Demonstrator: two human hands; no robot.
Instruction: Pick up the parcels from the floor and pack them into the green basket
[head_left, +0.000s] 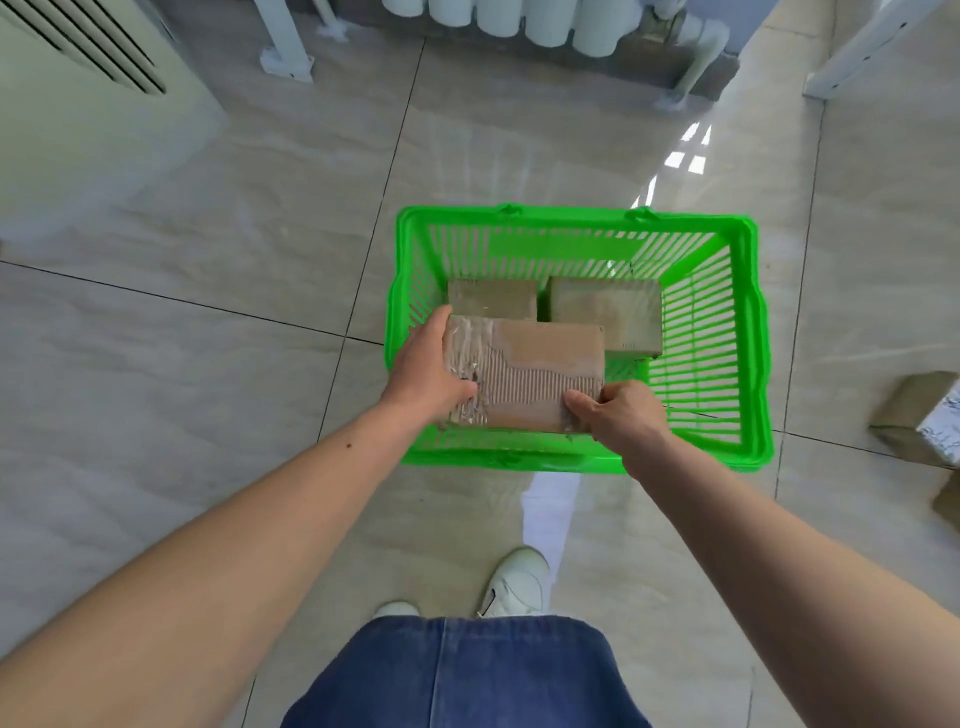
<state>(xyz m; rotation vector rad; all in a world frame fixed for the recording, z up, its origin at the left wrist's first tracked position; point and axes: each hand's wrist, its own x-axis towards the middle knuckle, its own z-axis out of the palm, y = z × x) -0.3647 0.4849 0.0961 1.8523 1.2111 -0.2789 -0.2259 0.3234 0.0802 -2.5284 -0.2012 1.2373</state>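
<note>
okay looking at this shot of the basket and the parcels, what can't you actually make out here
Head view only:
- Held parcel: underside hidden; left hand and right hand cover its near corners.
- Two parcels in the green basket: near parts hidden by the held one.
- Floor parcel: cut off by the right edge.

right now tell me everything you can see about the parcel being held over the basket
The held parcel is a flat, rectangular brown cardboard box. Its top skin is torn, baring ribbed corrugation across the middle, and shiny clear tape wraps its left end. It lies roughly level over the near-left part of the green basket, above two parcels already inside. The left hand grips its left end and the right hand pinches its near-right corner. Whether its underside rests on anything cannot be told.
</note>
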